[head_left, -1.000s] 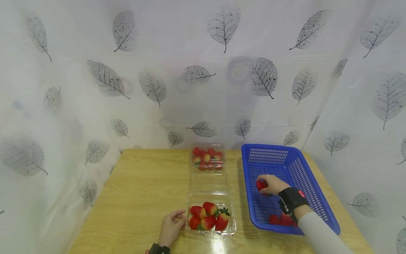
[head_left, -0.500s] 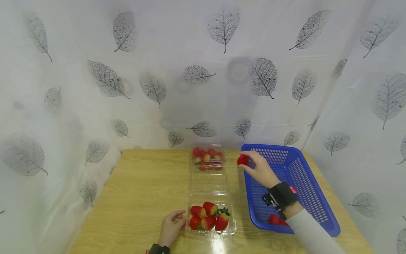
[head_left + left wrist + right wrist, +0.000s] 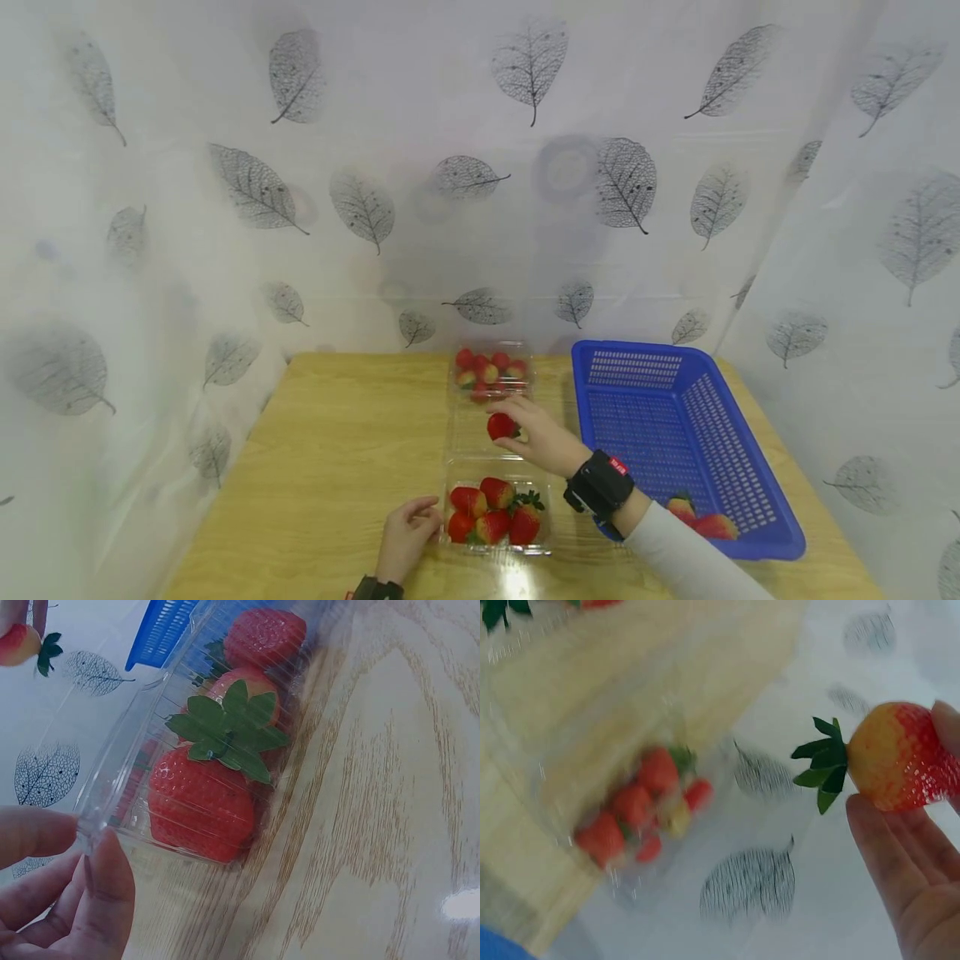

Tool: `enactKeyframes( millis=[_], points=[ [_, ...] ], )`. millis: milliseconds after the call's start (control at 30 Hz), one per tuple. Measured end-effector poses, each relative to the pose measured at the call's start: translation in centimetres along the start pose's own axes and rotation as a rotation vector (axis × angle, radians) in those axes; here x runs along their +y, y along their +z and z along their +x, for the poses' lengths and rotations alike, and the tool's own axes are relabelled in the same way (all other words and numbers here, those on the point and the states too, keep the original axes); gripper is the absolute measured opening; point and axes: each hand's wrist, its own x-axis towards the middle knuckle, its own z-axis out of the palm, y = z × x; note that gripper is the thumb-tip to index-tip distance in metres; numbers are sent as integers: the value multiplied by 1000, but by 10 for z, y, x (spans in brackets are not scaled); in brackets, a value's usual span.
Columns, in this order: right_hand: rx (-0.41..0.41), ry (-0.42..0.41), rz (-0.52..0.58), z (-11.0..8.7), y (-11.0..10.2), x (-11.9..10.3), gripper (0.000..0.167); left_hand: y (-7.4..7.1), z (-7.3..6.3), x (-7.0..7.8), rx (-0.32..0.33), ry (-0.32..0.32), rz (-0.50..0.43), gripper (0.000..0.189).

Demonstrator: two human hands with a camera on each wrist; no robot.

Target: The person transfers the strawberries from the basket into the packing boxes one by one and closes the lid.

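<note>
My right hand (image 3: pixel 551 442) pinches a strawberry (image 3: pixel 500 426) in the air above the open lid of a clear plastic box (image 3: pixel 468 442). In the right wrist view that strawberry (image 3: pixel 896 757) is red at the tip and yellowish near its green leaves. Several strawberries (image 3: pixel 492 527) lie in the front tray of the box. At the tray's left front corner, my left hand (image 3: pixel 407 536) holds the rim; the left wrist view shows its fingertips (image 3: pixel 109 862) pinching the clear edge. A large strawberry (image 3: pixel 199 806) with green leaves lies just inside that corner.
A blue plastic basket (image 3: pixel 637 433) stands on the right of the wooden table (image 3: pixel 345 433), with strawberries (image 3: pixel 716 526) at its near end, partly behind my right forearm. Behind the lid sits another clear box (image 3: pixel 491 343) with several strawberries. A leaf-patterned curtain (image 3: pixel 480 233) borders the table's back.
My right hand has lifted a strawberry from the blue basket and carried it left over the basket's edge to above the lid. My left hand has stayed at the tray corner.
</note>
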Motion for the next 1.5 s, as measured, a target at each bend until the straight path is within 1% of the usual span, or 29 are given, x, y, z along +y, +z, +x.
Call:
enactKeyframes(
  millis=[100,200,233,333,533,633,767,900,1100,1300,1367,1467,1500],
  points=[
    [-116,-3,-47,-2,16,-5,45,0,1,-3,1,19,-11,34],
    [-236,-5,-87,-4,29,-8,46,1,2,-3,-9,13,-8,34],
    [-270,-6,-102,-6,33,-8,45,1,2,-3,-6,-2,-5,34],
    [-369,-9,-141,-9,44,-11,43,2,2,-1,-9,-13,6,34],
    [-518,8,-239,-18,61,-11,39,2,3,-2,-8,-17,31,32],
    [-569,17,-241,-22,68,-8,38,1,3,-2,-8,-19,38,33],
    [-603,36,-207,-26,75,-3,38,1,2,2,-10,-30,34,33],
    [-591,34,-228,-27,79,-1,38,1,2,1,-9,-32,40,32],
    [-591,31,-247,-28,79,-2,37,1,2,1,-11,-32,50,31],
    [-613,70,-197,-28,76,-2,39,1,2,1,-13,-12,32,33],
    [-600,72,-183,-28,74,-1,41,1,2,1,-13,-10,31,33],
    [-552,71,-172,-26,66,0,45,1,2,1,-17,-14,31,33],
    [-533,83,-155,-25,62,-1,47,1,2,1,-18,-17,31,33]
  ],
)
